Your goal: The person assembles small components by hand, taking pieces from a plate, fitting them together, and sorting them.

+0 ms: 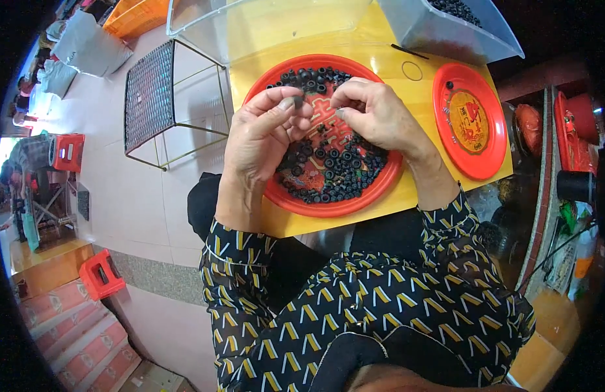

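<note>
A small black ring-shaped part is pinched between the thumb and forefinger of my left hand, above the left side of a round red tray. My right hand hovers over the tray's right side, its thumb and fingers pressed together; whatever they hold is hidden or too small to name. Scattered across the tray lie many small black ring-like parts, some bigger than others. They gather along the near side and the far rim, and a patterned tray bottom shows between them.
The tray rests on a yellow table. To its right sits a red plate with a few small parts. Clear plastic bins stand at the back, one holding black pieces. A woven stool is at the left, a red crate below it.
</note>
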A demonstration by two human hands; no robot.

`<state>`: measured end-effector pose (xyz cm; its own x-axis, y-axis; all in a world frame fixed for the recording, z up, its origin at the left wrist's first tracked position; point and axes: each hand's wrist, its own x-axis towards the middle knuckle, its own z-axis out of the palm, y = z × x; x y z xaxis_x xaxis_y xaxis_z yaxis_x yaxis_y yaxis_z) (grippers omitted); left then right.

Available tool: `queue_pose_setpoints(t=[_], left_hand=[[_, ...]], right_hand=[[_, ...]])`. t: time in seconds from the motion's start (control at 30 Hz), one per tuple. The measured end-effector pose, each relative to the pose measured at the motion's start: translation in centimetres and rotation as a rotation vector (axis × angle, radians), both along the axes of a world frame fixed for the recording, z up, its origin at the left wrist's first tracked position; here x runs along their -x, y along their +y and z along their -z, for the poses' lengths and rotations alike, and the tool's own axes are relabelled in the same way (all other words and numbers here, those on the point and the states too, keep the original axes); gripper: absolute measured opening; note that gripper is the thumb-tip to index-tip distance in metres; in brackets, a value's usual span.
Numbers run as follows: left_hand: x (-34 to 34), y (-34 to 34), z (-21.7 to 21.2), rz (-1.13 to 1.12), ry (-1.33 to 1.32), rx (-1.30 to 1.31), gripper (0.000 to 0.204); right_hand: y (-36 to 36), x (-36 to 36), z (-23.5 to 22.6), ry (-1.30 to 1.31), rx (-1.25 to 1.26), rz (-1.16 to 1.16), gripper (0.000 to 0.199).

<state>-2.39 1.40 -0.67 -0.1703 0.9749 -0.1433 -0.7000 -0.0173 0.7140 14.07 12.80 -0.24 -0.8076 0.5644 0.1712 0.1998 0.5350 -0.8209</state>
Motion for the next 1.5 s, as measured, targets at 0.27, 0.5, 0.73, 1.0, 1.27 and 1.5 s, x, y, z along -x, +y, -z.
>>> queue_pose_setpoints(t=[0.27, 0.5, 0.73, 1.0, 1.27, 1.5], left_hand=[[0.4, -0.2, 0.3, -0.056, 0.018, -0.002, 0.018], [0.5, -0.6, -0.1, -0.013, -0.003, -0.048, 0.017], [-0.5, -0.3, -0.2, 0.031, -0.027, -0.032, 0.015], [-1.5, -0.3, -0.2, 0.061, 0.015, -0.001, 0.014], [-2.3, -0.2, -0.4, 0.026, 0.139, 0.020, 0.014], [-2.4, -0.3, 0.2, 0.023, 0.302, -0.030, 0.015]], right_hand=[[-0.3, -0.1, -1.0, 0.144, 0.411, 0.035, 0.009], [-0.9, 0.4, -1.7, 0.143, 0.516, -0.015, 0.011], [-1.0, 0.3, -1.3, 0.224, 0.516, -0.004, 0.012], [-2.4, 1.0, -1.3, 0.503, 0.451, -0.115, 0.010], [-2.3, 0.9, -1.3, 0.377, 0.498, -0.079, 0.008], [-1.5, 0.4, -1.2, 0.200, 0.735, -0.107, 0.009]])
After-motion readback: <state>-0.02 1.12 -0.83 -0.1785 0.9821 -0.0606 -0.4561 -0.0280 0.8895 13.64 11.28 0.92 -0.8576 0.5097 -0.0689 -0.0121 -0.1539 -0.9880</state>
